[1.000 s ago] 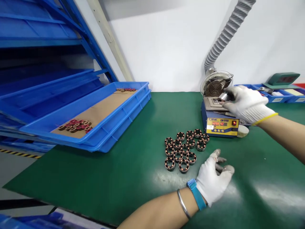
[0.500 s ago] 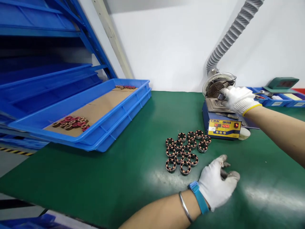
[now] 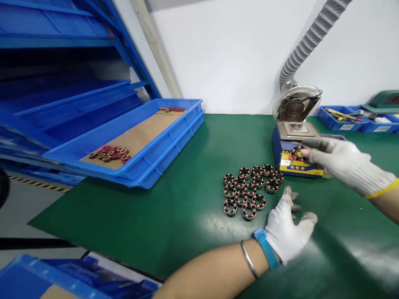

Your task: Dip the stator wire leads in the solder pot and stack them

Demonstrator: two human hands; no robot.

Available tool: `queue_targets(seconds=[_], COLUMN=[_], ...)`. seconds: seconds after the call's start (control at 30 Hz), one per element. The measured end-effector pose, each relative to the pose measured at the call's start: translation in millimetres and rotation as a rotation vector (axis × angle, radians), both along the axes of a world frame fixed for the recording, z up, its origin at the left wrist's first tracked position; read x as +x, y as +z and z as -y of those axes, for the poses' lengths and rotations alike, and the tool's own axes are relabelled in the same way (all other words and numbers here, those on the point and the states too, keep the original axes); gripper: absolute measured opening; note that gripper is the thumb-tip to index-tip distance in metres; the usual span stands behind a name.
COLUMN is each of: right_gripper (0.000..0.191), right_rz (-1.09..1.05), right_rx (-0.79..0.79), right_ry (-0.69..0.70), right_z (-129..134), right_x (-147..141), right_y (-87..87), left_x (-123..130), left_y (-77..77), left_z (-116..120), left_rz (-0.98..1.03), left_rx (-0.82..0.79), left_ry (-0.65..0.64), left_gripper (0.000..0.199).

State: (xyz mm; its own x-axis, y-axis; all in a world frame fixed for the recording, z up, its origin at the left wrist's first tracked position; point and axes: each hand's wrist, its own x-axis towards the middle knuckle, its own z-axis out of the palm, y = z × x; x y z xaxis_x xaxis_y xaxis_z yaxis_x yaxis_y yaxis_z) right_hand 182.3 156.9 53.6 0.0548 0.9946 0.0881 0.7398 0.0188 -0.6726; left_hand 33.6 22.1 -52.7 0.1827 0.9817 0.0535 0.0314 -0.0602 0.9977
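Between the gloved thumb and fingers of my right hand (image 3: 339,160) is a copper-wound motor stator (image 3: 298,153), held in front of the solder pot's yellow panel. The blue solder pot (image 3: 277,147) has a square of shiny metal (image 3: 298,128) in its top plate, with nothing over it now. My left hand (image 3: 288,230), also gloved, hovers over or rests on the green table with fingers and thumb spread and nothing between them. Just left of it stands a group of several ring-shaped stators (image 3: 241,198), set close together on the table.
A long blue tray (image 3: 174,145) at the left holds cardboard and two clusters of reddish stators (image 3: 110,153). A round wire guard (image 3: 297,106) and grey duct (image 3: 307,45) rise behind the pot. Small blue bins (image 3: 341,120) stand at the back right.
My right hand has drawn back from above the pot, toward me and to the right, bringing the stator with it. My left hand's fingers have spread slightly. The view has shifted left.
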Motion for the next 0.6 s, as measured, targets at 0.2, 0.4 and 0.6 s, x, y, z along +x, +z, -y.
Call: queue_targets(seconds=[0.2,0.4,0.6], right_gripper=[0.069,0.063,0.061], right_rz=[-0.451,-0.614,-0.592], right_rx=[-0.287,-0.450,-0.648], right_ry=[0.131,0.256,0.171], right_z=[80.9,100.7,77.6], right_x=[-35.8,-26.2,-12.1], right_y=[-52.9,-51.3,-56.5], left_x=[-7.7,-13.5,-8.8], left_y=[0.3,-2.3,-6.4], left_z=[1.9,0.0,1.3], left_rz=[0.017,0.017,0.047], left_rx=[0.051,0.043,0.021], left_ry=[0.066,0.164,0.022], left_gripper=[0.077,0.069,0.073])
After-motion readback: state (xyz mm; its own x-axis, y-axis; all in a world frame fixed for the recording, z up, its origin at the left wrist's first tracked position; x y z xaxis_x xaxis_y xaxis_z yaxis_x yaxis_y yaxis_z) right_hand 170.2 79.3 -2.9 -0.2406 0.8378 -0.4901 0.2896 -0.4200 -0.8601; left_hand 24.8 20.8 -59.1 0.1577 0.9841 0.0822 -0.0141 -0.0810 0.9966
